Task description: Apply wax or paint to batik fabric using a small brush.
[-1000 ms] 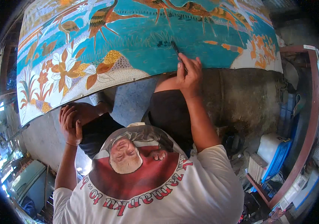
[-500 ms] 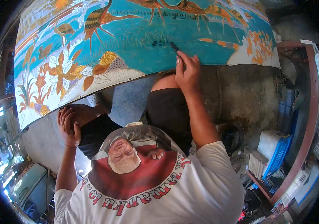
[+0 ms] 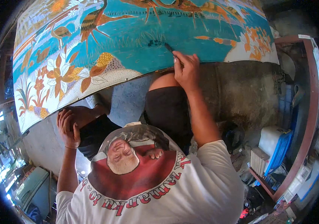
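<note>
A large painting (image 3: 129,59) with long-legged birds, flowers and teal water slopes across the far side of the view. My right hand (image 3: 186,71) pinches a slim dark paintbrush (image 3: 168,47) between thumb and fingers. Its tip is on or just over the teal water, beside a small cluster of dark dabs (image 3: 155,43); exact contact cannot be made out. My left hand (image 3: 68,127) rests loosely over my left knee, below the painting's lower edge, with its fingers laid out and nothing in them.
A blue and white plastic container (image 3: 277,149) stands at the right, by a reddish-brown frame (image 3: 310,112). At the lower left is a pale greenish box (image 3: 34,186). Behind the painting's lower edge rises a stained wall (image 3: 241,93).
The dark dabs on the teal water have grown in number. My right hand and the brush have shifted slightly left in the view, while my left hand stays on the knee.
</note>
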`<state>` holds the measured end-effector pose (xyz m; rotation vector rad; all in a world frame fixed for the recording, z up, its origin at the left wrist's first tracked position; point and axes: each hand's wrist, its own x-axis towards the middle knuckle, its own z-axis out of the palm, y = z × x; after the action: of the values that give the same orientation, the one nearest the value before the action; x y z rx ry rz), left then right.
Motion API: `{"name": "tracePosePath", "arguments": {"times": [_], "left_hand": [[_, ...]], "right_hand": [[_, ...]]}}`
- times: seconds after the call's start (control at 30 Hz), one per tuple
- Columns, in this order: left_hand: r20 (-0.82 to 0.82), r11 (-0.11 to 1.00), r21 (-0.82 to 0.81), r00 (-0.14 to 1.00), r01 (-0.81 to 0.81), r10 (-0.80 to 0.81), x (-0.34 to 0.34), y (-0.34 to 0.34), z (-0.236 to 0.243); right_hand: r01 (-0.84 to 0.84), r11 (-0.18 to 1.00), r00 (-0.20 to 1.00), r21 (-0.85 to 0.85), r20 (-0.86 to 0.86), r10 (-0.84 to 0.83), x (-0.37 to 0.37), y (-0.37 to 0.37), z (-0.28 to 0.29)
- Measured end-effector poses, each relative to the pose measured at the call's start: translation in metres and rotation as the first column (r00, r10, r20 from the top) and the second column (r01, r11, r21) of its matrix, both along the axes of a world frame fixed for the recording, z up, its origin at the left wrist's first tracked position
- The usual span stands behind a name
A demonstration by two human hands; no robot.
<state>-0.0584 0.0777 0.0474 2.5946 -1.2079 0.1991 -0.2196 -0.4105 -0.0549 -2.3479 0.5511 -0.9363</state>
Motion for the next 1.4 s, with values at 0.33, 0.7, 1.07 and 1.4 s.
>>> {"name": "tracePosePath", "arguments": {"times": [0.33, 0.7, 1.07, 1.4], "left_hand": [[-0.010, 1.000, -0.013, 1.000, -0.005, 0.005, -0.001, -0.003, 0.001], [0.012, 1.000, 0.015, 1.000, 0.003, -0.003, 0.001, 0.001, -0.002], [-0.169, 0.961, -0.111, 0.948, 0.255, -0.271, -0.023, -0.086, 0.014], [-0.199, 0.843, 0.201, 0.863, 0.500, -0.465, -0.017, -0.306, -0.043]], "right_hand": [[0.044, 0.999, 0.998, 0.009, -0.054, -0.044, -0.003, -0.013, -0.004], [0.140, 0.989, 0.990, 0.055, -0.038, -0.138, -0.003, -0.027, 0.000], [0.170, 0.978, 0.980, 0.122, 0.087, -0.181, -0.007, -0.035, -0.007], [0.184, 0.982, 0.982, 0.034, -0.043, -0.183, -0.009, -0.037, -0.010]]}}
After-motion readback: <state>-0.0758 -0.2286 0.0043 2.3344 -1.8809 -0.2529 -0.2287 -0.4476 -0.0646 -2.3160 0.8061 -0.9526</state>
